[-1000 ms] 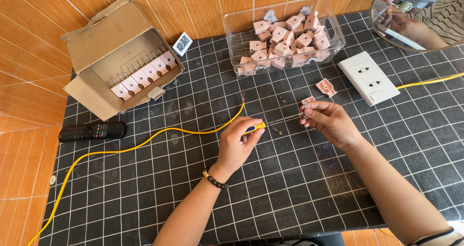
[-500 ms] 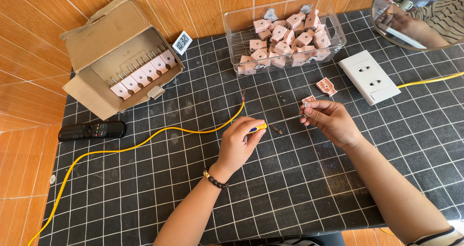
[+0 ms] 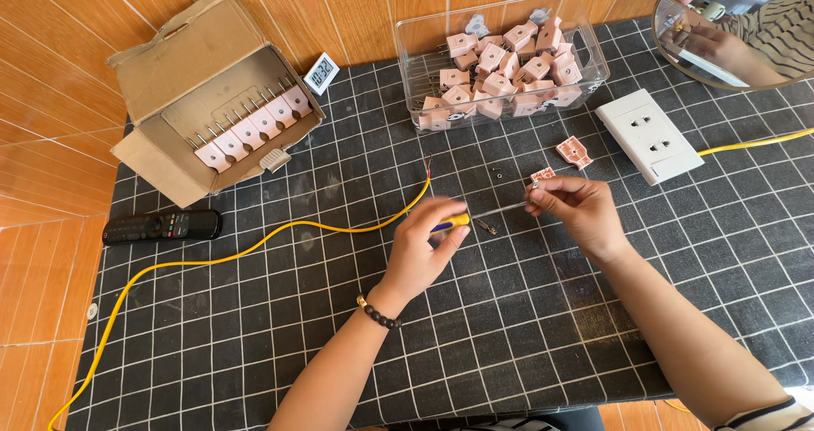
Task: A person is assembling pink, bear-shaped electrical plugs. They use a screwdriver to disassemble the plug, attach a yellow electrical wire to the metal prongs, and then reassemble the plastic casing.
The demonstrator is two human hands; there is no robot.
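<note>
**Screwdriver meeting plug half over the black grid mat**

Nearest to us, we are seeing two forearms reaching in over the black grid mat [image 3: 254, 346], a dark bead bracelet [image 3: 378, 313] sitting on the left wrist. The left hand [image 3: 421, 249] is curling shut around a screwdriver with a yellow and blue handle [image 3: 450, 222], its shaft running rightward. The right hand [image 3: 577, 213] is pinching a small pink plug half [image 3: 542, 176] between fingertips, just above the mat. We are judging that the blade wants seating squarely before any turning, the plug held low and steady; a small metal part [image 3: 485, 225] is lying loose between the hands and could roll.

Moving outward, a yellow cable [image 3: 254, 250] is snaking leftward, its bare end [image 3: 428, 167] lying free. A black remote [image 3: 161, 226] is resting to the left. Another pink plug piece [image 3: 575, 151] is lying beside a white socket plate [image 3: 649, 136].

Farther back, an open cardboard box [image 3: 182, 83] is showing a row of pink plugs, a small digital clock [image 3: 321, 72] is leaning nearby, and a clear plastic tub [image 3: 424, 37] is holding a heap of pink plugs. Top right, a round mirror [image 3: 678, 54] is showing another person's hands.
</note>
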